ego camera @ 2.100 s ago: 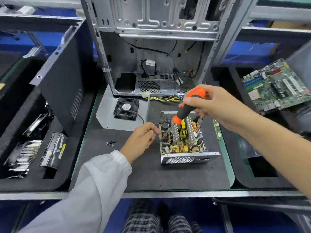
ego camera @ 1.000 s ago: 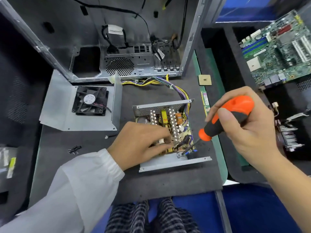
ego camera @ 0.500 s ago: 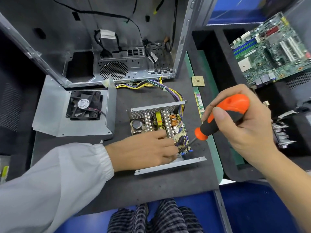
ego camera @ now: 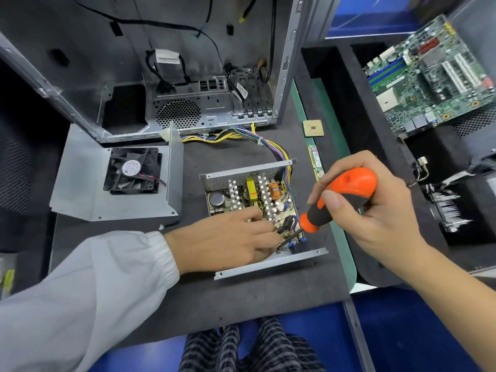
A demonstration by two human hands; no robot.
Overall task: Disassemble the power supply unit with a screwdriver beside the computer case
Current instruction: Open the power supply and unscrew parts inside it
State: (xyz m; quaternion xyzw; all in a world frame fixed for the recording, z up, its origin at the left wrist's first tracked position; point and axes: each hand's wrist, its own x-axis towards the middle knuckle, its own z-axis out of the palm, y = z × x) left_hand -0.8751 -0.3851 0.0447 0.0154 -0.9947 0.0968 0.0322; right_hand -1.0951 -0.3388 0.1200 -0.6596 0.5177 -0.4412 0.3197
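Observation:
The open power supply unit (ego camera: 243, 181) lies on the dark mat in front of the computer case (ego camera: 188, 108), its circuit board and heatsinks showing. My right hand (ego camera: 367, 210) is wrapped around the orange and black screwdriver (ego camera: 335, 202), whose tip slants down into the unit's near right corner. My left hand (ego camera: 228, 240) rests flat on the near part of the board, fingers beside the tip; whether it pinches anything is hidden. A bundle of coloured wires (ego camera: 268, 143) runs from the unit toward the case.
The removed metal cover with its black fan (ego camera: 132, 170) lies left of the unit. A processor chip (ego camera: 313, 128) and a memory stick (ego camera: 316, 162) lie to the right. A motherboard (ego camera: 429, 73) sits in the right tray, above a finned part (ego camera: 448, 210).
My left hand has slid further over the near side of the board. The screwdriver stays tilted into the near right corner, and the view has closed in a little.

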